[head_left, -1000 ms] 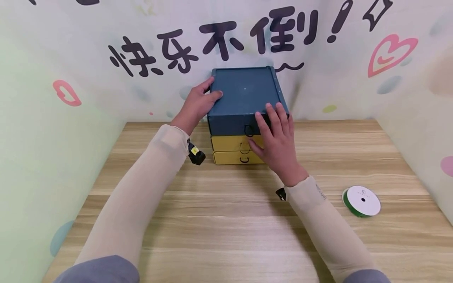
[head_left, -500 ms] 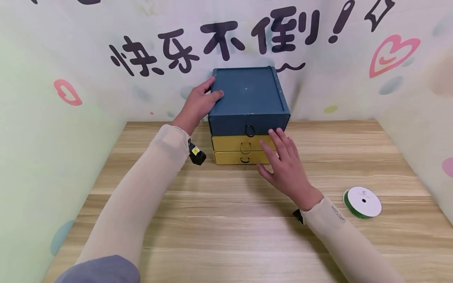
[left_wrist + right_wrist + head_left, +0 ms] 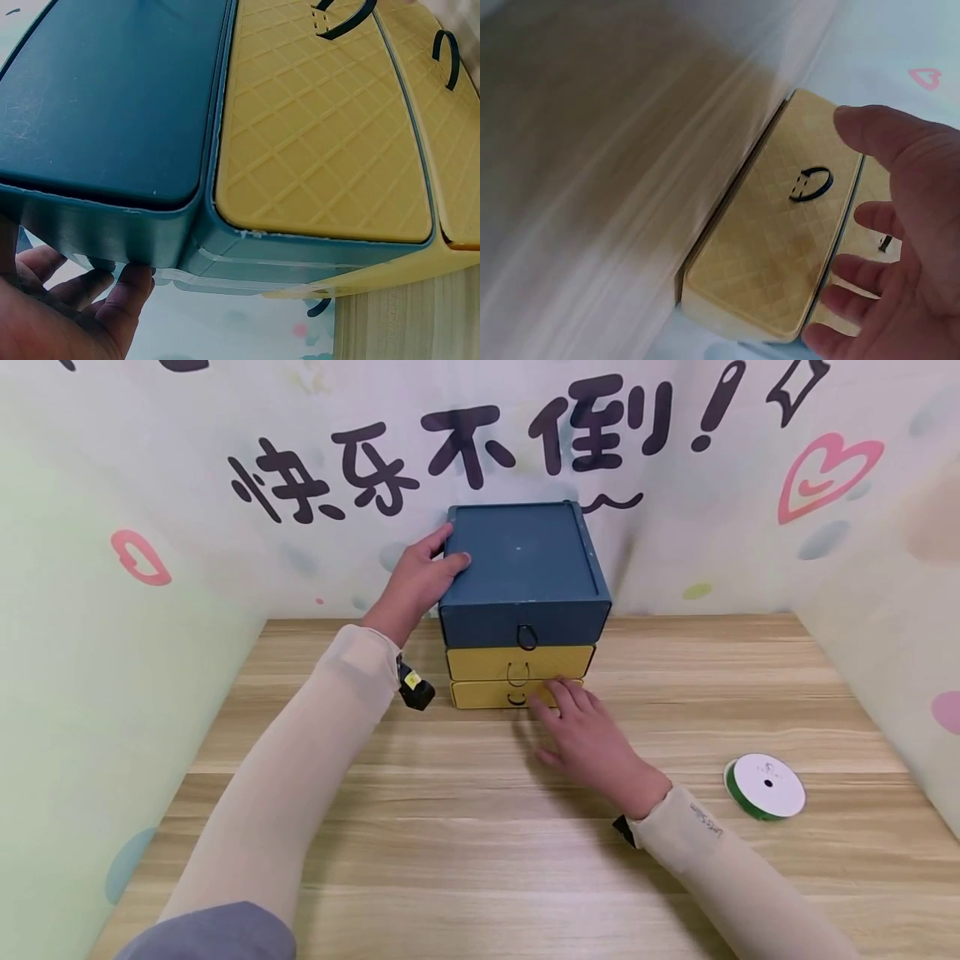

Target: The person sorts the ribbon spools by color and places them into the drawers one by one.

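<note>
If left grip, clamped on blue box, slackens, any tug might drag stack; right grip, spread loosely near bottom loop, could fumble it.

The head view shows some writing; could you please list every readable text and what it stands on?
"快乐不倒!": white patterned backdrop; top-edge strokes are cut off.
Possibly "Let'sSlim", blurred: beige fabric right sleeve.
White-and-green round spool: print too small to read.
Yellow sticker on black wrist device: mark too small.
</note>
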Motion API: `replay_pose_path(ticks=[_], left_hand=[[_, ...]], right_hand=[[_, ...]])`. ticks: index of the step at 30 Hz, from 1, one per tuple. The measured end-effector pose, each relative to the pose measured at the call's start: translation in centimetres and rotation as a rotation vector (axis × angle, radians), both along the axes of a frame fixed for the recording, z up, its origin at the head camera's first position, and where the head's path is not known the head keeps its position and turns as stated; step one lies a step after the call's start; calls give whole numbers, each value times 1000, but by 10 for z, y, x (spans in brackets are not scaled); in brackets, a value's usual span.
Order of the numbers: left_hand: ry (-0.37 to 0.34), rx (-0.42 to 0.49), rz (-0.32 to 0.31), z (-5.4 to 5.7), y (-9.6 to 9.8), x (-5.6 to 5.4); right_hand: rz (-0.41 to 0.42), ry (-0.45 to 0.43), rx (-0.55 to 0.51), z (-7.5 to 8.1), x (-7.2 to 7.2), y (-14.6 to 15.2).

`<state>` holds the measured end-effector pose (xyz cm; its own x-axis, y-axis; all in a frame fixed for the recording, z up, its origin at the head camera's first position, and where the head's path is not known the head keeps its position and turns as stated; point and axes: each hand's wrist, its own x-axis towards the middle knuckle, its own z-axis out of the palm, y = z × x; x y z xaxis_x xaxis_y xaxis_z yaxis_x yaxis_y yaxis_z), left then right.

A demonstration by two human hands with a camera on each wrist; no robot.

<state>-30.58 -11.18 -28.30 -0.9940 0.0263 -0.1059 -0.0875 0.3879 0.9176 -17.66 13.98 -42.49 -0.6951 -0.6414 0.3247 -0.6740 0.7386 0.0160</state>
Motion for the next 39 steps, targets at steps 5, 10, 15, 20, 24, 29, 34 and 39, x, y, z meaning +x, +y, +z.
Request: replay_pose_path(ticks=[5,10,15,20,24,29,34,39], left_hand=[[4,1,-4,0,0,0],[10,-8,-1,0,0,1],[11,-8,0,1,0,1],[10,-4,3,1,0,1],[11,1,3,1,0,1],[15,2,3,1,0,1],[15,7,2,1,0,1],[10,3,2,0,0,0]], right_hand=[[-37,-48,47,-2,1,-9],[-28,-93,72,-3,1,-15],[-22,-147,81,-3,-1,-18],[-15,-182,92,-5,-4,-19],[-8,-225,123,-10,-5,-19],[-6,-228,115,-11,-6,-21],[-14,-181,137,-9,-7,-24],[-10,-153,154,-7,-8,-26]])
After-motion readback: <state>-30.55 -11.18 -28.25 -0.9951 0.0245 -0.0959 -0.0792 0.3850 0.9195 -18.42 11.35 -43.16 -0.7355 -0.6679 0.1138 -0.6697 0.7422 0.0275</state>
